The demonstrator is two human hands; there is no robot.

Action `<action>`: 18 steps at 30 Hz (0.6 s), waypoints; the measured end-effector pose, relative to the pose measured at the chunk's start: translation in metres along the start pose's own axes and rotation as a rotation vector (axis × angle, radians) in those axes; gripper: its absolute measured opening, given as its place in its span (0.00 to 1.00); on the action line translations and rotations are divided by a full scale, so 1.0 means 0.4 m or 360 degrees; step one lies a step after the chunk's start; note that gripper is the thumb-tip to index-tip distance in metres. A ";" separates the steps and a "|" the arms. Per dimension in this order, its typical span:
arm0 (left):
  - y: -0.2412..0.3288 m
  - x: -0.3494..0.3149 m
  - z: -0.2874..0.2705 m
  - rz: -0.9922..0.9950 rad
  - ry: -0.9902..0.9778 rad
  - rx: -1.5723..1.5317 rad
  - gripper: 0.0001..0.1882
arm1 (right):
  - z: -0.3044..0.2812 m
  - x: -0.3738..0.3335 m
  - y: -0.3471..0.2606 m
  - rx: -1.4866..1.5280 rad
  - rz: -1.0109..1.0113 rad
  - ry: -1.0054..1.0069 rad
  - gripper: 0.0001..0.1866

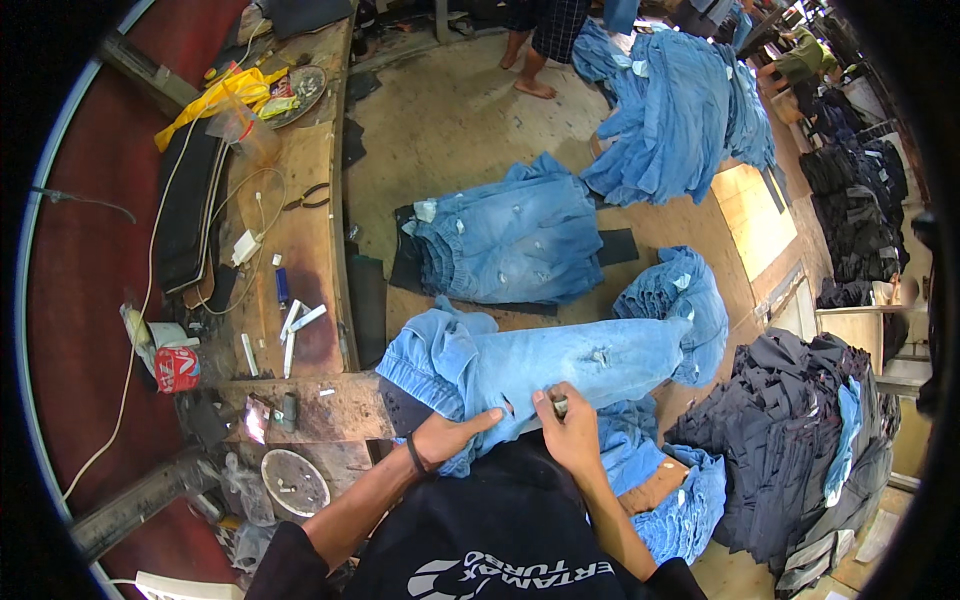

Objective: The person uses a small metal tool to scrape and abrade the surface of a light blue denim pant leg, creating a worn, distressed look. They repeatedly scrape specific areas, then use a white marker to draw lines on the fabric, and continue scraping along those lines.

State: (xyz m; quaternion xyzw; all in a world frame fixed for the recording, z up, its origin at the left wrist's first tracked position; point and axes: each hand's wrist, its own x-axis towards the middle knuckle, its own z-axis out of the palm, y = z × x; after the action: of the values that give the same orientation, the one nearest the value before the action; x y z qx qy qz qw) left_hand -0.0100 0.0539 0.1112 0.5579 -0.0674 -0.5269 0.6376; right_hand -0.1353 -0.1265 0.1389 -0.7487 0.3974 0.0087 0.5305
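Note:
Light-blue denim jeans [560, 350] lie across in front of me, with a frayed tear in the upper part of the leg and a smaller one near my hands. My left hand [452, 438] grips the near edge of the denim, thumb on top and fingers hidden under the cloth. Just right of the smaller tear, my right hand [574, 428] is closed in a pinch over the leg. A small pale end of something shows between its fingers, too little of it to name.
Stacked blue jeans [510, 240] lie beyond, and a bigger pile [660, 115] farther back. Dark trousers [780, 440] are heaped at right. The wooden bench [300, 215] at left carries pliers [306, 197], a white charger [246, 247], white sticks and a blue lighter [282, 287]. People stand behind.

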 end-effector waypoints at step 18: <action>-0.028 -0.008 -0.029 0.0135 -0.0005 0.0229 0.33 | 0.024 0.050 -0.052 0.0495 0.0535 -0.0836 0.11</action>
State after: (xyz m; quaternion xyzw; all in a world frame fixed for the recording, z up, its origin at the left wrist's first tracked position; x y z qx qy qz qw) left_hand -0.0102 0.0659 0.0996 0.5980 -0.1298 -0.4941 0.6175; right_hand -0.1050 -0.1279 0.1424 -0.5550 0.3616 0.2278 0.7137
